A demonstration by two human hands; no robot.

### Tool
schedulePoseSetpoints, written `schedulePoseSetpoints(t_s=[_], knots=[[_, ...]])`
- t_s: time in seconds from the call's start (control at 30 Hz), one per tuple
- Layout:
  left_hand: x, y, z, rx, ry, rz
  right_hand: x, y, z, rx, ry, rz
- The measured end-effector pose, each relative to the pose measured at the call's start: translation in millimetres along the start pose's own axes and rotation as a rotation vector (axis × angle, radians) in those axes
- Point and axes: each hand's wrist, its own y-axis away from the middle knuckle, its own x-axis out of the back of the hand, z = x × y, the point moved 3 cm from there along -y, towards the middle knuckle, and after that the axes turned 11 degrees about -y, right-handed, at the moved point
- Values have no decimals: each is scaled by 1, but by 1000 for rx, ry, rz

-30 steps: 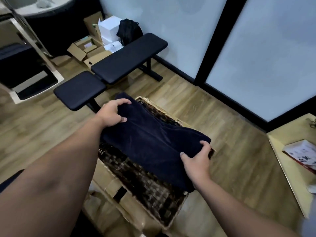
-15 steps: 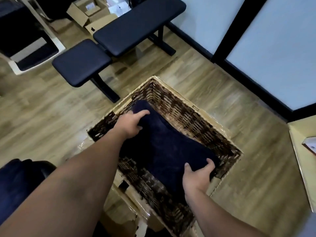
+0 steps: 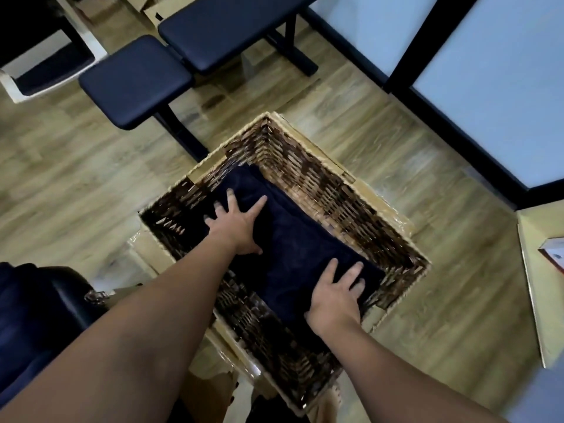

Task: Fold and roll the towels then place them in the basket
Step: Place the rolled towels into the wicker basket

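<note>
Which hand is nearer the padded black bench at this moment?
Left. The left hand presses flat on the dark navy towel at the woven wicker basket's far end, toward the padded black bench; the right hand rests at the towel's near end.

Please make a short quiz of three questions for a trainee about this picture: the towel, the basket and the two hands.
1. True or false: the dark towel lies inside the wicker basket.
2. How does the left hand meet the towel? A) flat, fingers spread B) pinching a corner C) not touching
3. Which end of the towel is under the right hand, the near or the far one?

Key: 1 true; 2 A; 3 the near end, by the basket's right corner.
</note>
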Motion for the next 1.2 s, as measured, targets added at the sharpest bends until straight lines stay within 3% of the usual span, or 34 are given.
schedulePoseSetpoints(t_s=[0.13, 0.23, 0.43, 0.57, 0.97, 1.2], knots=[[-5, -22, -6, -64, -20, -71, -16, -38, 10, -71, -43, -136], [-17, -34, -6, -96, -42, -84, -33, -55, 11, -109, -10, -141], [-17, -23, 8, -39, -120, -11, -33, -55, 10, -84, 71, -59], [-12, 2, 4, -6, -33, 69, -15, -31, 5, -39, 84, -144], [-16, 138, 12, 123, 359, 204, 36, 26, 17, 337, -173, -163], [-44, 239, 23, 279, 498, 439, 43, 70, 23, 525, -210, -225]])
